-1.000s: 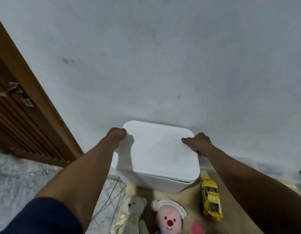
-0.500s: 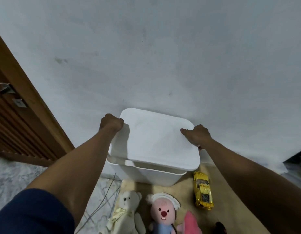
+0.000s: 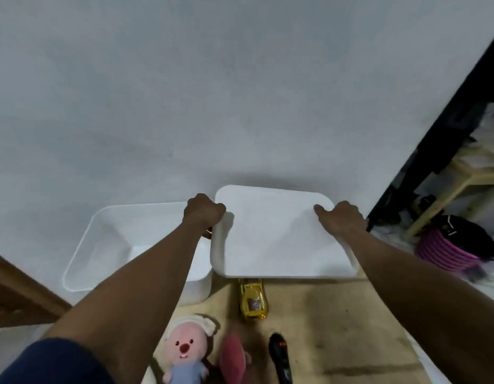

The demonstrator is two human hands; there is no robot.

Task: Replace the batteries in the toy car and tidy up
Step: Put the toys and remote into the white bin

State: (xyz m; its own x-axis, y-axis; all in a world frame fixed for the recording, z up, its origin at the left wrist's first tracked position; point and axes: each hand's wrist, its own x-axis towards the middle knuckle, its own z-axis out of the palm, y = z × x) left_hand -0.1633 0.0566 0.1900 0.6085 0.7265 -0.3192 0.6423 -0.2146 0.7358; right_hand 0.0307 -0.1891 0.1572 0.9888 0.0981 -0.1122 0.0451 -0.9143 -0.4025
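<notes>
Now my left grip (image 3: 205,214) and right grip (image 3: 341,220) each clasp an edge of the white lid (image 3: 276,239), holding it in the air just right of the open bin (image 3: 82,253). The bin is uncovered, but I judge the battery swap not yet begun. The yellow toy car (image 3: 252,300) lies on the tan mat (image 3: 337,328) right of the bin, with a black tool (image 3: 280,356) and pink plush (image 3: 184,347) nearer me. Behind the bin rises a plain white wall (image 3: 240,92). Left of it is a wooden door (image 3: 15,295).

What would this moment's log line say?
left hand: grips lid | right hand: grips lid | lid: off bin, held beside it | toy car: untouched
</notes>
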